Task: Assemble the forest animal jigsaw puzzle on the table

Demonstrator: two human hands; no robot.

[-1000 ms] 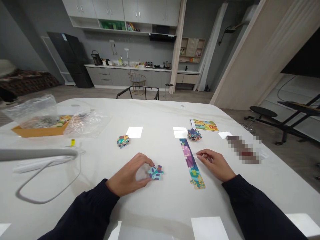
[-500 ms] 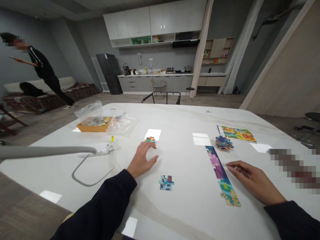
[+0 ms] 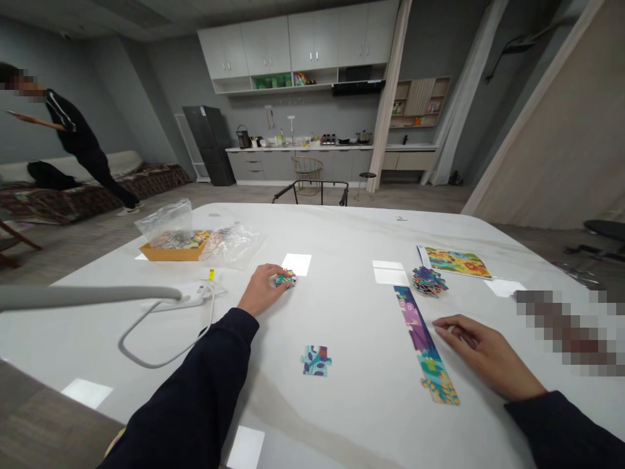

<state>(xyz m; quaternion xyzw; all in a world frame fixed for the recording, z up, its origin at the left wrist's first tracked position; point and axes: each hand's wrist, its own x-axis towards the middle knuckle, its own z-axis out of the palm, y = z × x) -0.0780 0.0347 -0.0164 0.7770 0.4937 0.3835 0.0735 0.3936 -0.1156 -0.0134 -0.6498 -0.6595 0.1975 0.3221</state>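
Note:
My left hand has its thumb and fingers closed around a small stack of jigsaw puzzle pieces on the white table. Nearer to me lies a single teal and purple puzzle piece, flat and apart from the others. On the right, a strip of joined puzzle pieces shows a purple animal above green and orange plants. My right hand rests along the strip's right side, fingers loosely bent and holding nothing; its fingertips are close to the strip's edge. Beyond it sits a pile of puzzle pieces.
A colourful picture sheet lies behind the pile. At the far left stand an orange box and clear plastic bags. A white power strip with its cable lies left of my left arm. A person stands by the sofa.
My left hand has moved slightly away from me and left, and its fingers have closed around the small stack. My right hand stays beside the strip. The camera view has shifted slightly.

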